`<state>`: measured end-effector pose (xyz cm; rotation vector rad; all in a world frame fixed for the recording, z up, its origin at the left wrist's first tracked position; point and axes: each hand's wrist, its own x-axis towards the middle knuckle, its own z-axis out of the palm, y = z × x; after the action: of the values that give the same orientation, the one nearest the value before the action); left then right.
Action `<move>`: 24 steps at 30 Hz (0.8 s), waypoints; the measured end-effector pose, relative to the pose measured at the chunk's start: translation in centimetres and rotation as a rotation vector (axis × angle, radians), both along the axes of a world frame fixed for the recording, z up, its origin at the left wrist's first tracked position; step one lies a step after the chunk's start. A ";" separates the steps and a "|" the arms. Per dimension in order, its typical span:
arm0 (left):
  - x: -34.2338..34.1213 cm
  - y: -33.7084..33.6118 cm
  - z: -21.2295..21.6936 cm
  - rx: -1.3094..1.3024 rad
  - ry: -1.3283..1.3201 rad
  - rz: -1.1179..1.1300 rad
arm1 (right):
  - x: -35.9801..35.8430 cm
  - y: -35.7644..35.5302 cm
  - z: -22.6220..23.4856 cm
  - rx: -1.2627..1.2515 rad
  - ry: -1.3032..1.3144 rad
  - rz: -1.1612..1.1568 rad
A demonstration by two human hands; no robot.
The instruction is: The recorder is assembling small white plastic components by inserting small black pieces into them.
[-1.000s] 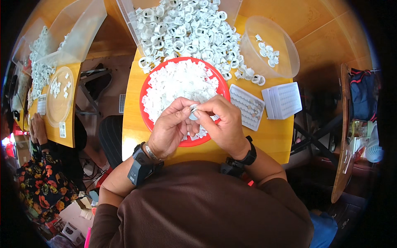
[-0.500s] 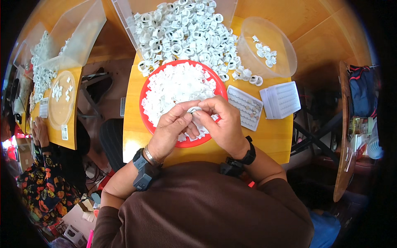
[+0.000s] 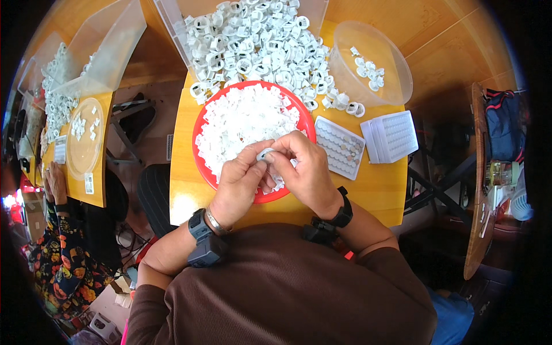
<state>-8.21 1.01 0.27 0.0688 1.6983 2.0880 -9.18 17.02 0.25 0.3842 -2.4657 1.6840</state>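
Both hands meet over the near part of a red round tray (image 3: 202, 167) heaped with small white plastic pieces (image 3: 247, 118). Between the fingertips is a small white ring-shaped plastic part (image 3: 265, 154) with a dark spot on it. My left hand (image 3: 240, 175) is closed, pinching the part from the left with thumb and fingers. From the right, my right hand (image 3: 305, 169) pinches the same part, its thumb pressed on it. The fingers hide most of the part's underside.
White ring-shaped parts (image 3: 253, 46) spill from a clear bin (image 3: 172, 29) at the back. To the right stand a clear round tub (image 3: 397, 75), a white tray with round pits (image 3: 339, 148) and stacked white trays (image 3: 391, 138). At left, another person's hands (image 3: 56, 183) rest by a second table.
The ring-shaped part has tilted between my fingertips, showing more of its face. My hands stay nearly in place, with the right fingers shifted slightly.
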 end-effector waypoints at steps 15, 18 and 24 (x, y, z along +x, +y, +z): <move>-0.6 -1.4 -0.6 0.038 -0.080 -0.050 | -0.6 0.1 0.0 0.114 0.136 0.059; -0.3 -1.2 -0.1 0.018 -0.049 -0.072 | -0.5 0.1 0.3 0.189 0.197 0.047; 0.0 -1.2 -0.2 -0.213 0.189 -0.162 | -0.2 0.1 0.5 0.270 0.266 0.029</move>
<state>-8.17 -0.24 0.04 0.3356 1.9464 1.8212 -9.42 17.11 0.80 0.6315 -2.4946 1.2167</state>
